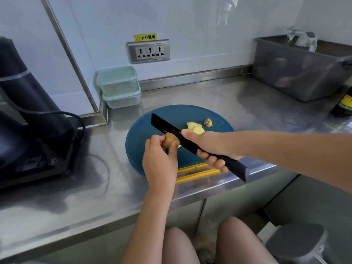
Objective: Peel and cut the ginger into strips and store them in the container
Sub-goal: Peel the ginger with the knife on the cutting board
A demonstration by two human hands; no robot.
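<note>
My left hand point(160, 159) grips a brown unpeeled piece of ginger point(170, 139) above the round blue cutting board point(144, 134). My right hand point(207, 147) holds the dark handle of a black knife point(165, 123), thumb lying along the blade, whose edge meets the ginger. A pale peeled ginger piece point(194, 127) lies on the board behind the blade. A small brown knob of ginger point(208, 122) lies further right. Two lidded clear containers point(119, 86) with pale green lids stand stacked in the back corner.
A dark appliance point(32, 119) with a black cord stands at the left on the steel counter point(200, 92). A grey plastic bin point(299, 67) is at the back right, a dark bottle point(343, 105) beside it. A yellow strip point(196, 173) lies under the board's front edge. A wall socket point(149, 52) is behind.
</note>
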